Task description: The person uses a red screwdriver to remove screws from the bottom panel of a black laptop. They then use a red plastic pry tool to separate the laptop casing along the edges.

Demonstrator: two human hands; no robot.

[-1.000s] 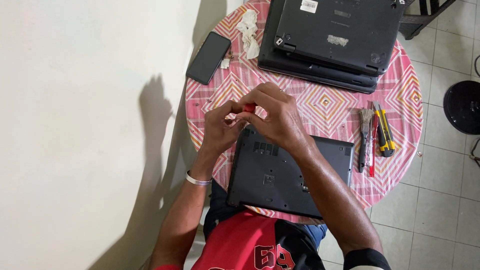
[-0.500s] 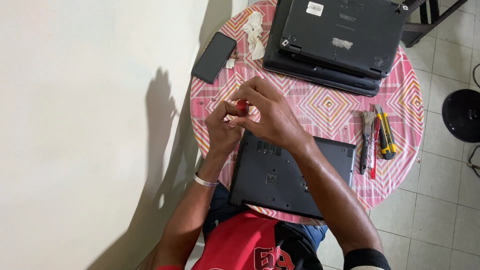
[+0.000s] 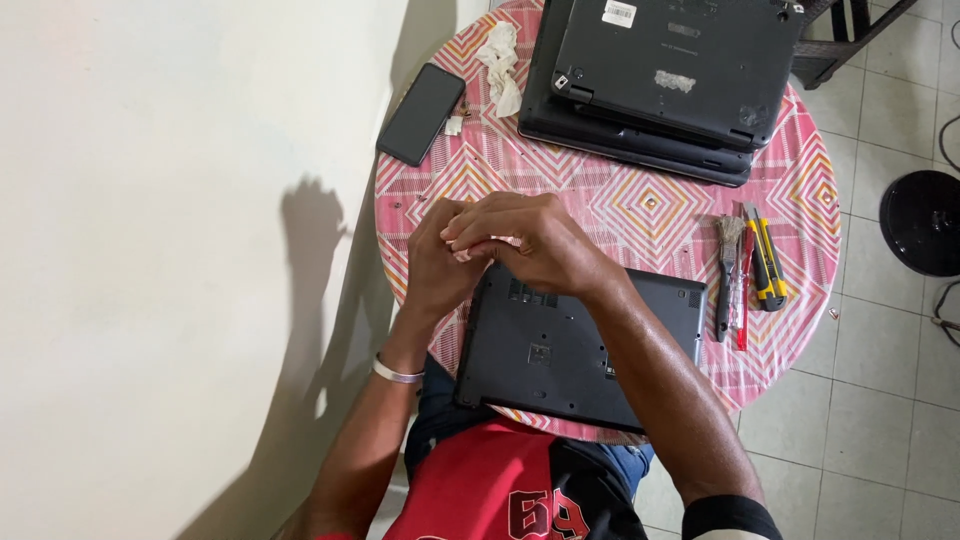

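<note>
**Red-handled tool dropped out of sight between the hands**

1 second back, a small red-tipped thing poked up between the 2 hands at the top-left corner of the upside-down laptop (image 3: 585,340). By this moment it was gone from view: the right hand (image 3: 535,245) had folded over the left hand (image 3: 440,262), fingers curled and pressed together, so I couldn't tell what either one was clamped on, if anything. Both sat right at the laptop's far-left corner, which lay on the pink patterned desk (image 3: 640,205) near the person's lap. The view also shifted a bit. Off to the side were a phone (image 3: 420,113), 2 stacked laptops (image 3: 660,80), a crumpled tissue (image 3: 502,62), and a brush (image 3: 727,275) beside a yellow cutter (image 3: 765,262).
</note>
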